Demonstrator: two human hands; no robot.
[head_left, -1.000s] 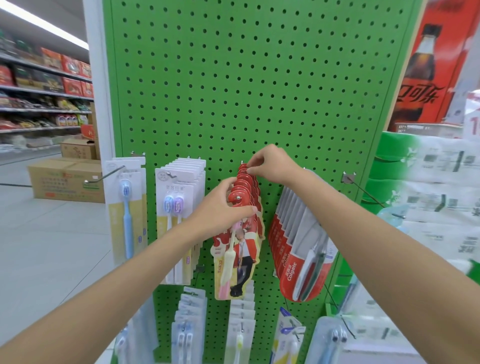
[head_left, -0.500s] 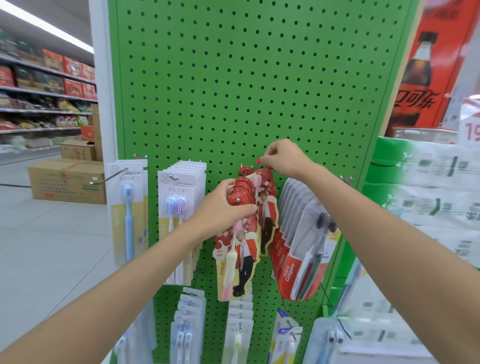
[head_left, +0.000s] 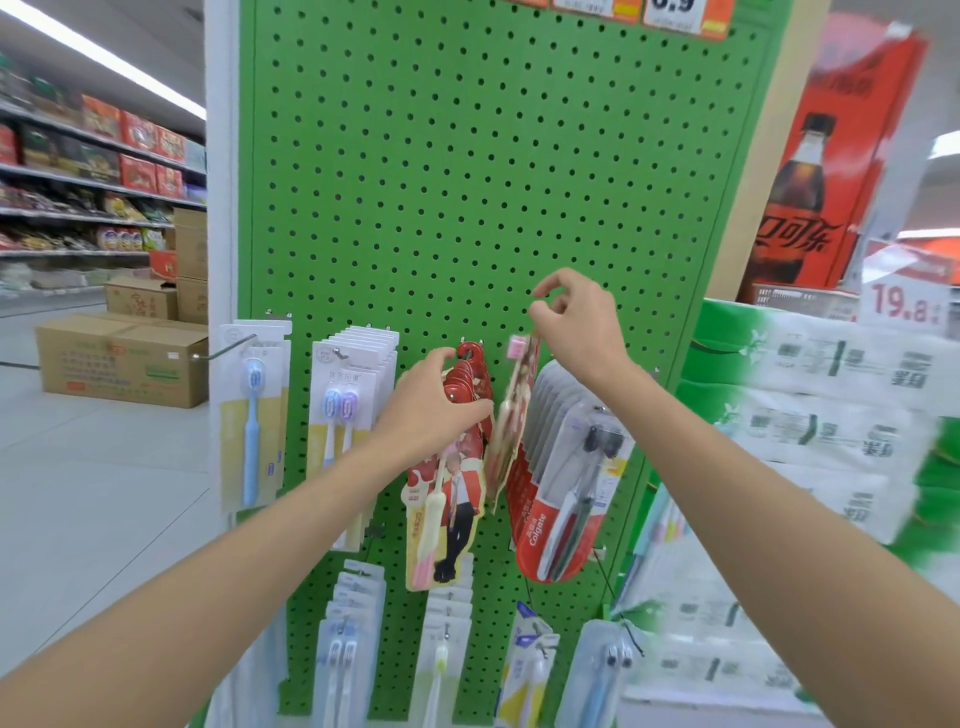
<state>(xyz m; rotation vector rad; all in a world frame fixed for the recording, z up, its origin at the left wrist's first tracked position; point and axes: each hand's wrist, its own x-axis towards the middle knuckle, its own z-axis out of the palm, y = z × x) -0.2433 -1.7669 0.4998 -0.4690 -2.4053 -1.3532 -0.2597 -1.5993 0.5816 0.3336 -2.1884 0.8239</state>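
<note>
A green pegboard (head_left: 467, 182) carries hanging toothbrush packs. My left hand (head_left: 431, 405) grips the stack of red toothbrush packs (head_left: 462, 467) that hangs on a hook (head_left: 470, 345); its fingers wrap the front of the stack. One loose red pack (head_left: 511, 421) with a pink brush head hangs off the hook, tilted and blurred, just right of the stack. Its top meets the underside of my right hand (head_left: 582, 327), whose fingers are curled, with index finger and thumb raised slightly apart above the pack.
Red Colgate packs (head_left: 561, 499) hang right of the loose pack, white two-brush packs (head_left: 348, 395) and a blue-brush pack (head_left: 252, 415) to the left, more packs on lower rows. Wrapped tissue bundles (head_left: 831, 415) stand at right, cardboard boxes (head_left: 119, 364) on the floor at left.
My right hand has drawn one red pack off the hook and out to the right of the stack. My left hand kept its grip on the stack. The view has tilted upward.
</note>
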